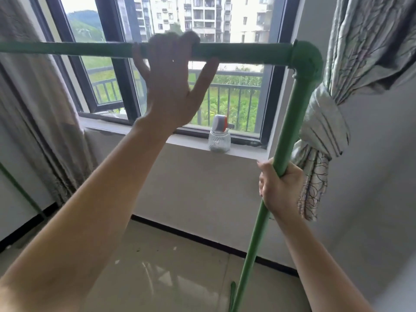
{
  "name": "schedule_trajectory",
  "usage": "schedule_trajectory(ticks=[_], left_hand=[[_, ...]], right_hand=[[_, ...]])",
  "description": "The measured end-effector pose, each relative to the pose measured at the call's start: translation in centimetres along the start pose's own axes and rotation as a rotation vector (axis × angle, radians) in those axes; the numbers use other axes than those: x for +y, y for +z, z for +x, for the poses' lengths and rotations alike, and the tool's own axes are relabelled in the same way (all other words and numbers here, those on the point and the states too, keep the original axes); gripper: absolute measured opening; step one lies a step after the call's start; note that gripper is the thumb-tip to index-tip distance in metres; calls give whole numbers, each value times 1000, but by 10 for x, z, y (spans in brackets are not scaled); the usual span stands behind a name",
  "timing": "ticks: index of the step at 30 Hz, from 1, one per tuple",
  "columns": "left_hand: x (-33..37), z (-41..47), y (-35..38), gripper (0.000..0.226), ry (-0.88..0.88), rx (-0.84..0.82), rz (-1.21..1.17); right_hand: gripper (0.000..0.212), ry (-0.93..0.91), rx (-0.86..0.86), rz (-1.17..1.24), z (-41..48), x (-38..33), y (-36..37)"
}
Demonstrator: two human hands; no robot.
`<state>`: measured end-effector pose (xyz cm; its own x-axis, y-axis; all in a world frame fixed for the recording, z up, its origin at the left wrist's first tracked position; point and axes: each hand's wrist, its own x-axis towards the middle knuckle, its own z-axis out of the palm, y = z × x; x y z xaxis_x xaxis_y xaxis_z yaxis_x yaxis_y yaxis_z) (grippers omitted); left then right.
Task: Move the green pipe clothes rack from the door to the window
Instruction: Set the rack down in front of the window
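Note:
The green pipe clothes rack stands right in front of the window. Its top bar runs level across the view and meets the right upright at an elbow joint. My left hand grips the top bar near its middle, fingers hooked over it and thumb spread below. Wrapped around the right upright about halfway down is my right hand. The rack's left upright shows only as a thin green line at the far left edge, and its feet are mostly out of view.
A glass jar with a white and orange lid sits on the window sill. A beige curtain hangs at the left. A patterned curtain tied in a knot touches the right upright. Glossy floor tiles lie below.

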<state>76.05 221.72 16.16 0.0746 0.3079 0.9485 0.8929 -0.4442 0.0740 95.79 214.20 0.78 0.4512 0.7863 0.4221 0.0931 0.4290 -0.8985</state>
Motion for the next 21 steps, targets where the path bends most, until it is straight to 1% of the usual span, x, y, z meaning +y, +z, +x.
schedule_trajectory(ticks=[4, 7, 12, 16, 19, 21], left_hand=[[8, 21, 49, 67, -50, 9, 56], [16, 34, 85, 67, -53, -5, 75], [36, 50, 143, 68, -54, -46, 116], [41, 51, 172, 66, -58, -30, 119], [45, 55, 188, 67, -77, -8, 93], [43, 57, 194, 61, -82, 27, 46]], right_hand=[[45, 15, -51, -14, 61, 29, -7], [50, -7, -48, -25, 106, 42, -16], [51, 2, -74, -11, 165, 70, -31], [50, 15, -105, -16, 182, 87, -40], [50, 14, -93, -23, 191, 93, -41], [52, 3, -88, -25, 192, 94, -40]])
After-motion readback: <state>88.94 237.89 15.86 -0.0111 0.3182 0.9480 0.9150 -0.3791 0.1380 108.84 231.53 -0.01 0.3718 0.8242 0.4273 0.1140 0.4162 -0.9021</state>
